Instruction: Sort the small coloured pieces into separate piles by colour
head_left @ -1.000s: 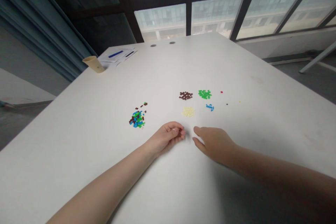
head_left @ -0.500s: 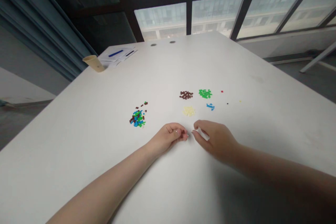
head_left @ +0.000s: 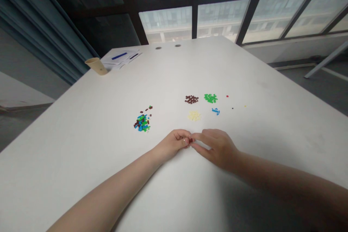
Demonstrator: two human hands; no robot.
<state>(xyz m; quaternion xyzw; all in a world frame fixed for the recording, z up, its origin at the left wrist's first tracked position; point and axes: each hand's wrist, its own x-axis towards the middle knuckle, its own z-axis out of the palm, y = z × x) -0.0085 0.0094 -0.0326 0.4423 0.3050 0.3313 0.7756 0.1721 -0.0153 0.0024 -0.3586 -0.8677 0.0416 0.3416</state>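
Note:
Just in front of the piles, my left hand (head_left: 176, 141) is closed, its thumb and fingers pinching a small dark red building brick (head_left: 191, 140). My right hand (head_left: 214, 146) meets it from the other side, thumb and index fingertip closed around the same piece. Part of the brick is hidden by fingertips. Beyond the hands lie sorted piles of small bricks: pale yellow bricks (head_left: 194, 116) nearest, then brown bricks (head_left: 191, 99), green bricks (head_left: 210, 98) and a few blue bricks (head_left: 215, 111). Left of them is a mixed pile (head_left: 141, 123) of brown, blue and green pieces.
Single tiny pieces lie on the right: a red piece (head_left: 227, 96), a black piece (head_left: 232, 108) and a yellow piece (head_left: 245, 106). At the far left edge of the white table (head_left: 163, 79) stand a paper cup (head_left: 97, 66) and papers with a blue pen (head_left: 119, 56).
My right hand has moved left, closing the gap to my left hand, and its fingertips have come onto the piece there. The dark red brick now shows between the fingers.

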